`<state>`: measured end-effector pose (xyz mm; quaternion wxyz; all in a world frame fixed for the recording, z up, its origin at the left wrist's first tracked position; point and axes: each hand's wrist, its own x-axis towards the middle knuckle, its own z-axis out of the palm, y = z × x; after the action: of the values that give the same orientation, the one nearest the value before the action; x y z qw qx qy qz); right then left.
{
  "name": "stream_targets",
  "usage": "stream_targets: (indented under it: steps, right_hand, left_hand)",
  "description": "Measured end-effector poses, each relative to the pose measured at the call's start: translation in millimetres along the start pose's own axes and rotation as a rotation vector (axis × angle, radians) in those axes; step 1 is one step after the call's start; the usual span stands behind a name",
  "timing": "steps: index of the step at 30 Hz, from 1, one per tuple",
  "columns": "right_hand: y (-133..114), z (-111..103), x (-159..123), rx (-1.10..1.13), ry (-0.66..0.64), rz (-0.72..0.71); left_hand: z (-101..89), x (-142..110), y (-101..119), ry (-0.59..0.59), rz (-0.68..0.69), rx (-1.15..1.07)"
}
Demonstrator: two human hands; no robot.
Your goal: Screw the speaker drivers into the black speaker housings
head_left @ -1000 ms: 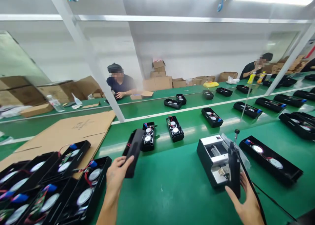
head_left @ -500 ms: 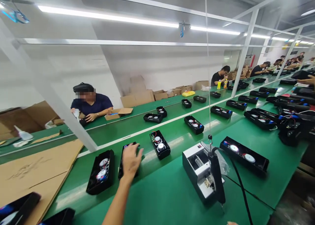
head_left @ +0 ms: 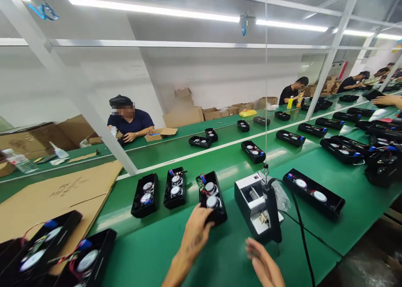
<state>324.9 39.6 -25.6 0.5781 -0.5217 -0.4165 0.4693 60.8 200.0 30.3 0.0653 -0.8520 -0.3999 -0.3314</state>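
**Left hand** (head_left: 196, 232): fingers (head_left: 207, 222) clenched over the near corner of a black speaker housing (head_left: 216, 211).

**Held item:** the black speaker housing lies on the green tabletop (head_left: 141, 257), just left of centre, with its open side up. It shows two round speakers (head_left: 212, 202) and colored wires (head_left: 201, 184).

**Right hand** (head_left: 264, 262): blurred, fingers released and spread, holding nothing. It is near, not touching, a white-and-black machine (head_left: 251, 203) and a corded electric screwdriver (head_left: 271, 213). The screwdriver hangs upright from a thin wire in front of the machine.

**Nearby on the tabletop:**
- Two smaller open housings (head_left: 145, 195) stand side by side just left of the held one.
- A long black housing with two white speakers (head_left: 314, 192) lies right of the machine.
- A sheet of cardboard (head_left: 72, 186) lies at the left, with larger open housings (head_left: 59, 245) on it at the lower left.
- Further black housings (head_left: 342, 151) sit in rows toward the right.

**Beyond:**
- A co-worker in a dark shirt (head_left: 130, 117) sits across a second green tabletop, beside an open cardboard box (head_left: 160, 134).
- Another co-worker (head_left: 293, 92) sits further along, by two yellow bottles (head_left: 293, 102).
- A third person's hand (head_left: 387, 100) reaches in at the right edge.
- Stacked cardboard boxes (head_left: 184, 115) stand against the far wall.
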Motion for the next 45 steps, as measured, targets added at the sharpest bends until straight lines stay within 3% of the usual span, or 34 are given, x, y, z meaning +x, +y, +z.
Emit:
stream_targets:
  steps: [4, 8, 10, 13, 15, 17, 19, 21, 24, 26, 28, 30, 32, 35, 37, 41, 43, 45]
  right_hand:
    - [-25, 36, 39, 0.086, -0.352, 0.155]
    - [-32, 51, 54, 0.037, -0.697, 0.22]
    - [-34, 48, 59, -0.042, -0.879, 0.274]
    - [-44, 45, 78, -0.27, -1.135, 0.297]
    - [-55, 48, 97, -0.397, -1.288, 0.226]
    - [-67, 53, 112, -0.504, -1.36, 0.106]
    - [-79, 56, 118, -0.588, -1.322, 0.012]
    - [-90, 57, 109, -0.612, -1.17, -0.067]
    - [-102, 56, 74, -0.527, -0.937, -0.279]
    - [-100, 57, 46, -0.51, -0.893, -0.434]
    - [-91, 58, 22, -0.587, -0.857, -0.542]
    - [-77, 58, 6, -0.644, -0.774, -0.595]
    - [-65, 57, -5, -0.635, -0.709, -0.616]
    - [-55, 54, -16, -0.621, -0.642, -0.676]
    - [-52, 52, -22, -0.622, -0.548, -0.754]
    - [-53, 51, -27, -0.582, -0.384, -0.875]
    - [-56, 49, -26, -0.557, -0.403, -0.871]
    - [-59, 47, -26, -0.54, -0.46, -0.848]
  left_hand:
    - [-6.4, -105, 80, 0.028, 0.144, -0.014]
    - [-11.9, -159, 126, -0.025, 0.195, 0.009]
    - [-35.3, -168, 129, -0.022, 0.188, 0.028]
    - [-85.9, -168, 114, -0.061, 0.172, 0.091]
    - [-112.0, -165, 100, -0.126, 0.148, 0.084]
    - [-122.3, -162, 90, -0.157, 0.141, 0.036]
    - [-118.1, -158, 88, -0.122, 0.097, -0.017]
    - [-106.8, -153, 93, -0.063, -0.025, -0.046]
    - [-92.4, -142, 102, -0.029, -0.208, -0.109]
    - [-87.3, -131, 97, -0.08, -0.201, -0.213]
    - [-82.7, -115, 77, -0.131, -0.177, -0.286]
    - [-74.6, -88, 41, -0.128, -0.266, -0.225]
    - [-61.5, -53, -4, -0.1, -0.425, -0.06]
    - [-36.8, 3, -64, -0.149, -0.457, 0.029]
    - [-21.9, 33, -89, -0.218, -0.457, 0.055]
    - [-9.7, 67, -103, -0.311, -0.461, 0.053]
    - [-17.4, 73, -99, -0.313, -0.453, 0.032]
    - [-37.2, 70, -92, -0.286, -0.439, 0.006]
